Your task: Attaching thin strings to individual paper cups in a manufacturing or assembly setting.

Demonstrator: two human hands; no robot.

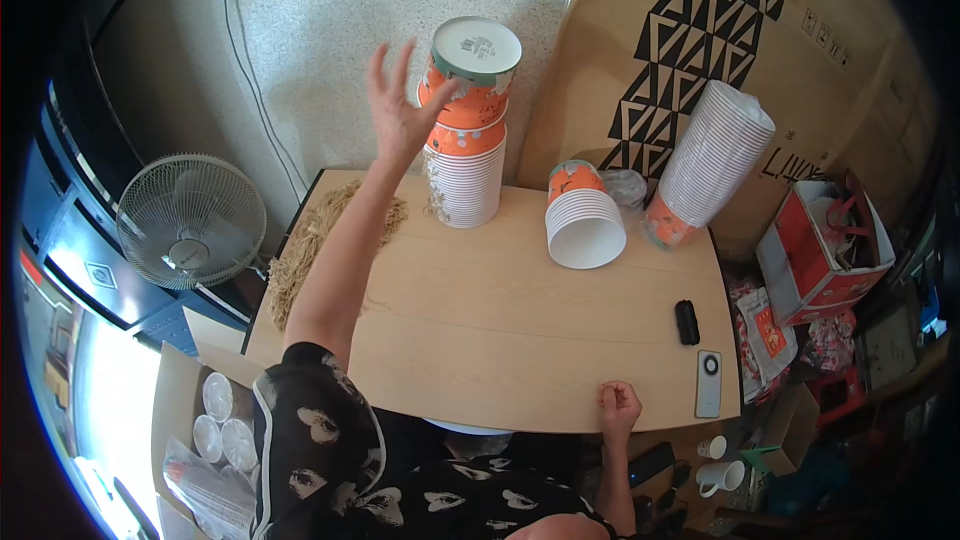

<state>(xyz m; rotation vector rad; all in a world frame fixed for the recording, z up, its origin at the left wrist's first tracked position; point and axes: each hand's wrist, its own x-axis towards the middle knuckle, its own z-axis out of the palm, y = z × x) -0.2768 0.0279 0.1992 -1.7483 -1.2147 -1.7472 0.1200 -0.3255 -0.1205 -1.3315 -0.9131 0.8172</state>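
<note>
My left hand (400,120) is raised beside the tall stack of paper cups (468,165) at the back of the table. Its fingers are spread, and the thumb overlaps the upper orange cups; I cannot tell whether it touches them. The top cup (478,45) stands upside down, its white base facing up. Stringy tan fibres (425,190) cling to the stack's left side. At the near right table edge my right hand (620,405) is closed, fingers curled, nothing visible in it. A shorter cup stack (585,230) lies tilted, its white mouth toward me.
A bundle of tan strands (315,240) lies left on the table (500,320). A long wrapped cup stack (715,155) leans on a large cardboard sheet (600,70). A black case (687,322) and a phone (708,385) lie right. A fan (190,220) and an open carton (175,400) stand left.
</note>
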